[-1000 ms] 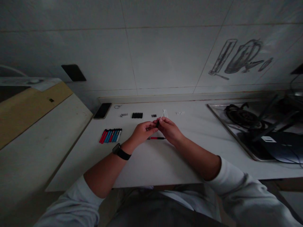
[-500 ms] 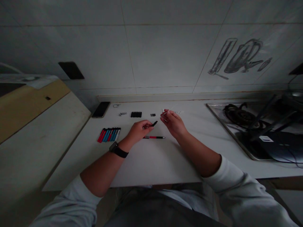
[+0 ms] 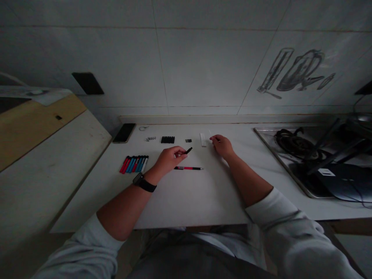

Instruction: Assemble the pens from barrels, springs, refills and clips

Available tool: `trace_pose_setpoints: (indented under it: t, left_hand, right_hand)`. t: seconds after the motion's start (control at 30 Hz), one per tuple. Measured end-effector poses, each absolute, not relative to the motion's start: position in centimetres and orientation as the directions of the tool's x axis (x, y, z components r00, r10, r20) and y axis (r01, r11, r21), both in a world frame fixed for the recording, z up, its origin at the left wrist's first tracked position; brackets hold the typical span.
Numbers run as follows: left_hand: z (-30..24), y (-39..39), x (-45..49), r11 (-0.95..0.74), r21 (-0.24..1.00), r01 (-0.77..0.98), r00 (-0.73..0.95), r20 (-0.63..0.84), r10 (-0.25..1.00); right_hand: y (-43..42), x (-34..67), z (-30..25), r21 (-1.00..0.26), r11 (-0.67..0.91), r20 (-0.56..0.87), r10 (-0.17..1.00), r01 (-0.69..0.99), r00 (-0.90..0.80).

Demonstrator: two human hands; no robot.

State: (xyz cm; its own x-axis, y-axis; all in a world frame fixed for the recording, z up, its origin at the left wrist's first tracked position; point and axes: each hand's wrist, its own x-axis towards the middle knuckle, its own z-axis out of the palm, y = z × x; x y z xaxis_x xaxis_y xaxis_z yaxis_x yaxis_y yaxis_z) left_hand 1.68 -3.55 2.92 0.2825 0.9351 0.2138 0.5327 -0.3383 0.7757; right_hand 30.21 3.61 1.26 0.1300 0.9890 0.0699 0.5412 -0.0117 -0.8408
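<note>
Gripping w/ thumb + fingertips, our L hand point(image 3: 168, 159) has a short black pen part point(image 3: 188, 150), tilted, free end pointing up and R, above mid-counter. Our R hand point(image 3: 222, 146) is well apart, farther R, fingertips drawn together; can't tell if it holds anything (too sm. & dim).

Biggest first: grey tiled wall point(image 3: 203, 69), then white countertop point(image 3: 192, 203) below it. Far R, a metal-rimmed gas hob point(image 3: 286, 162); black router-like device point(image 3: 344, 180) w/ white label beside the burner. Back L, a dark smartphone point(image 3: 124, 133) lies flat. On our L wrist, a smartwatch point(image 3: 138, 179), black strap.

L of our L hand: red, blue & white pen barrels point(image 3: 133, 164), side by side. Nearer us, a red-and-black pen point(image 3: 192, 168) lies flat, tip pointing R, other end behind our L hand. White strips point(image 3: 202, 140) lie near our R fingertips. Along the back, row of black cylinders point(image 3: 167, 139), sm. silver springs point(image 3: 151, 138), tiny dark pieces point(image 3: 188, 140).
</note>
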Motion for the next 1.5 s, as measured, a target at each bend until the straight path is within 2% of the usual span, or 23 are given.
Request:
trace_pose_setpoints:
  t: [0.07, 0.13, 0.27, 0.37, 0.6, 0.73, 1.0, 1.13, 1.3, 1.5]
  left_hand:
    - [3.1, -3.6, 1.7, -0.342, 0.771, 0.537, 0.282, 0.218, 0.934]
    - [3.3, -3.7, 1.8, -0.344, 0.768, 0.541, 0.283, 0.219, 0.934]
    - [3.2, -3.7, 1.8, -0.348, 0.757, 0.553, 0.295, 0.213, 0.931]
    - [3.0, -3.6, 1.8, -0.349, 0.761, 0.547, 0.303, 0.208, 0.930]
    - [2.7, -3.5, 1.7, -0.356, 0.771, 0.529, 0.319, 0.208, 0.925]
    - [2.8, -3.6, 1.7, -0.356, 0.767, 0.534, 0.323, 0.203, 0.924]
    - [2.6, -3.5, 1.5, -0.355, 0.767, 0.534, 0.337, 0.191, 0.922]
    - [2.6, -3.6, 1.4, -0.371, 0.757, 0.538, 0.345, 0.203, 0.916]
    - [2.6, -3.6, 1.4, -0.389, 0.758, 0.523, 0.364, 0.214, 0.906]
    - [2.7, -3.7, 1.4, -0.383, 0.760, 0.526, 0.355, 0.213, 0.910]
  right_hand:
    - [4.0, 30.8, 1.1, -0.663, 0.040, 0.148, 0.986, 0.747, 0.078]
    - [4.1, 31.1, 1.0, -0.527, 0.056, 0.178, 0.983, 0.848, 0.046]
    - [4.0, 31.0, 1.1, -0.364, 0.025, 0.167, 0.985, 0.931, 0.039]
    - [3.8, 30.8, 1.3, -0.290, 0.003, 0.153, 0.987, 0.957, 0.043]
    - [3.8, 30.4, 1.4, -0.293, -0.049, 0.141, 0.986, 0.955, 0.093]
    - [3.5, 31.1, 1.6, -0.299, 0.018, 0.113, 0.993, 0.954, 0.016]
    - [2.1, 31.8, 2.4, -0.213, 0.132, 0.067, 0.990, 0.968, -0.120]
    - [1.6, 31.7, 2.9, -0.198, 0.129, 0.005, 0.991, 0.972, -0.130]
    - [1.4, 31.3, 3.3, -0.170, 0.103, -0.006, 0.994, 0.980, -0.106]
    - [1.5, 32.3, 3.6, -0.186, 0.207, 0.019, 0.978, 0.961, -0.207]
